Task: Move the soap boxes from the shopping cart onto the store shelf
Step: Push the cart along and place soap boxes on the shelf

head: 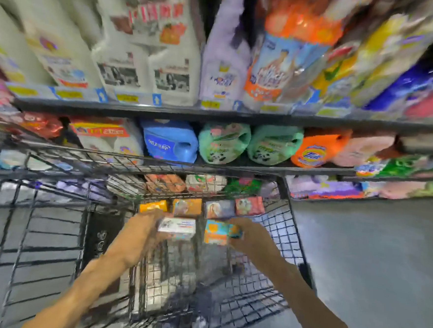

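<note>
Left hand (152, 222) grips white soap box (177, 226); right hand (244, 233) grips orange-blue box (217, 231).

The wire shopping cart (287, 220) carries four soap boxes (220, 209) in a row.

An orange Tide jug (313, 151) is laid on its side. Just to its left, two green jugs (247, 144) are laid side by side, with a blue jug (171, 141) beyond them. Well above it, tall white bags (147, 43) are stood upright. Grey floor (370, 264) is seen below it.
</note>
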Available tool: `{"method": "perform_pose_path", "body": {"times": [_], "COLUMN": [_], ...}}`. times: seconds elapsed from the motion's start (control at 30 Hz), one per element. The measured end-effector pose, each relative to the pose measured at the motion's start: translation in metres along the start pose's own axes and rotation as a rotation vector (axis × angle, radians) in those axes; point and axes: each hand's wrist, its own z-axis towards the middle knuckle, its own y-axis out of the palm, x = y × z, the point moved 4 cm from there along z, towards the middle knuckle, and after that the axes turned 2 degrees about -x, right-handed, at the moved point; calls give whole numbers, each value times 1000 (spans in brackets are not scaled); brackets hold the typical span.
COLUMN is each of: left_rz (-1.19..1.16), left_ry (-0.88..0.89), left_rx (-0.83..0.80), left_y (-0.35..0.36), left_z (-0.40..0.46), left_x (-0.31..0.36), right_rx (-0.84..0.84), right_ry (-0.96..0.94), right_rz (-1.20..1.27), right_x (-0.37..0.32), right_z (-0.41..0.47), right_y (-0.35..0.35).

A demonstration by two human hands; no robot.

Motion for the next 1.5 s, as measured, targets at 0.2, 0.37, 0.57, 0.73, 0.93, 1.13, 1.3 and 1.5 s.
{"method": "perform_pose_path", "body": {"times": [0.2, 0.37, 0.57, 0.73, 0.93, 1.13, 1.3, 1.5], "left_rz": [19, 71, 145, 121, 40, 31, -1, -90], "left_ry": [316, 544, 780, 910, 1048, 1127, 1158, 1178], "left_rx": [20, -39, -99, -161, -207, -275, -317, -447], "left_y": [-59, -83, -47, 9, 94, 169, 224, 302], "left_z": [-35, -52, -50, -59, -80, -76, -59, -19], "left_x": [133, 271, 433, 562, 708, 828, 917, 1033], "right_rx": [279, 479, 709, 841, 932, 1039, 1084, 1148], "right_ry": [9, 45, 111, 133, 165, 215, 281, 371], "right_rz": [219, 320, 367, 428, 546, 601, 564, 618], "right_x": [7, 35, 119, 195, 300, 389, 468, 580], "right_z": [-135, -247, -371, -468, -566, -643, -681, -704], "right_y": [-118, -196, -269, -319, -369, -415, -445, -495]}}
